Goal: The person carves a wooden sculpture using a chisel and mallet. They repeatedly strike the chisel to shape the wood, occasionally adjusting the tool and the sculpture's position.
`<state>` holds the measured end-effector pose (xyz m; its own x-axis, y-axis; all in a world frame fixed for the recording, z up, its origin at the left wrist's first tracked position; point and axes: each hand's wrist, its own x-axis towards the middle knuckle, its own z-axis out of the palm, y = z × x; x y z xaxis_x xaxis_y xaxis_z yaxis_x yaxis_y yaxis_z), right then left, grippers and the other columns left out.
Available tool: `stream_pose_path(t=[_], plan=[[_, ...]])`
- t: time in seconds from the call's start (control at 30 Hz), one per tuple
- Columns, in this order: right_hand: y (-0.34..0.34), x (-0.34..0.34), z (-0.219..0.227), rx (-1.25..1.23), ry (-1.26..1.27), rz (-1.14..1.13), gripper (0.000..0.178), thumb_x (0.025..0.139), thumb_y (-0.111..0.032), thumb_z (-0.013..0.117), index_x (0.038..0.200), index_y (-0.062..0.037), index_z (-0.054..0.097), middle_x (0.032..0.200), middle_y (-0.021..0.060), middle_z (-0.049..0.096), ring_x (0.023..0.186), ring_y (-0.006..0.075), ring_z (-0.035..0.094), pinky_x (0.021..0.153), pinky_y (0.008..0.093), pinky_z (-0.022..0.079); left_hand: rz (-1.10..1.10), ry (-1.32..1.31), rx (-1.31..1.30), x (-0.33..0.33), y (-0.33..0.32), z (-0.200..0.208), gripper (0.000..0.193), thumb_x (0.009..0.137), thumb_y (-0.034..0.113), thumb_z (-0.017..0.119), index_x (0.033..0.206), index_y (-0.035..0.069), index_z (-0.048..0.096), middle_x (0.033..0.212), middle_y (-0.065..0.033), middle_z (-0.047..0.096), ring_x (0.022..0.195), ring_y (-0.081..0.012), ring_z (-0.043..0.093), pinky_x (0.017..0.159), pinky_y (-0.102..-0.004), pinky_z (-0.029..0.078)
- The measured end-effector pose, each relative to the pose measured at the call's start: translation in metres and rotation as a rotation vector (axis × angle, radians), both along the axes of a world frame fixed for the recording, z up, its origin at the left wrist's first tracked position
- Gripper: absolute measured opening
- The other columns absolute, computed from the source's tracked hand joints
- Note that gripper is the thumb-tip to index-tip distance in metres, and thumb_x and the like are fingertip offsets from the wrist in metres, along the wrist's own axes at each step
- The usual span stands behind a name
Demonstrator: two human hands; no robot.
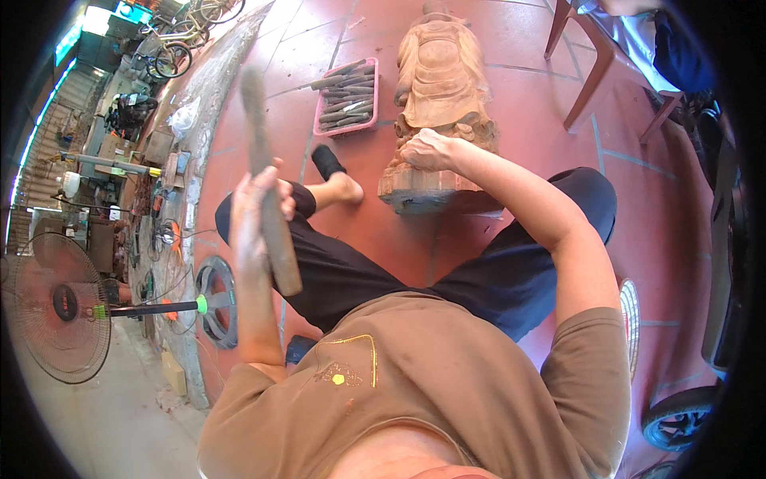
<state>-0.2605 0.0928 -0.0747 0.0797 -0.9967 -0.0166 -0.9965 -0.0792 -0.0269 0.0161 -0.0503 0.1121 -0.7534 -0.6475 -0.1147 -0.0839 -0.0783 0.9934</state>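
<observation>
In my raised left hand [259, 203] is a long wooden club [277, 243], held upright, its upper part blurred by motion. A carved wooden statue [441, 68] of a robed figure lies on its back on the floor beyond my legs, its base toward me. My right hand [429, 150] is closed in a fist against the carving just above the base [415, 185]. Whatever that fist grips, if anything, is hidden by the fingers.
Left of the statue, a pink plastic basket [376, 96] holds several chisel-like tools [345, 100]. My bare foot [345, 189] rests near it. A standing fan [64, 303] is at the left, a brown plastic chair [589, 76] with a person at the upper right, and a wheel [678, 419] at the lower right.
</observation>
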Motion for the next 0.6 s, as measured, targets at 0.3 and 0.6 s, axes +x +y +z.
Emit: stream_pose_path(t=[0.3,0.6], plan=[[0.01,0.0,-0.008,-0.083,-0.092,-0.012,0.013,0.084,-0.014,0.061,0.081,-0.0013,0.063,0.074,0.0182,0.068,0.074,0.0342,0.072,0.06,0.0467,0.053,-0.143,0.376,-0.093,-0.03,-0.051,0.111,0.045,0.099,0.021,0.066,0.131,-0.006,0.05,0.081,-0.0098,0.056,0.058,-0.0138,0.054,0.051,-0.0246,0.046],[0.019,-0.001,-0.013,-0.121,-0.236,-0.069,0.013,0.084,-0.013,0.065,0.083,-0.0024,0.058,0.073,0.017,0.067,0.071,0.0375,0.068,0.062,0.0485,0.051,-0.11,0.147,-0.357,-0.069,-0.171,0.104,0.04,0.097,0.02,0.069,0.128,-0.002,0.057,0.078,-0.0049,0.06,0.059,-0.0106,0.055,0.054,-0.0246,0.045]])
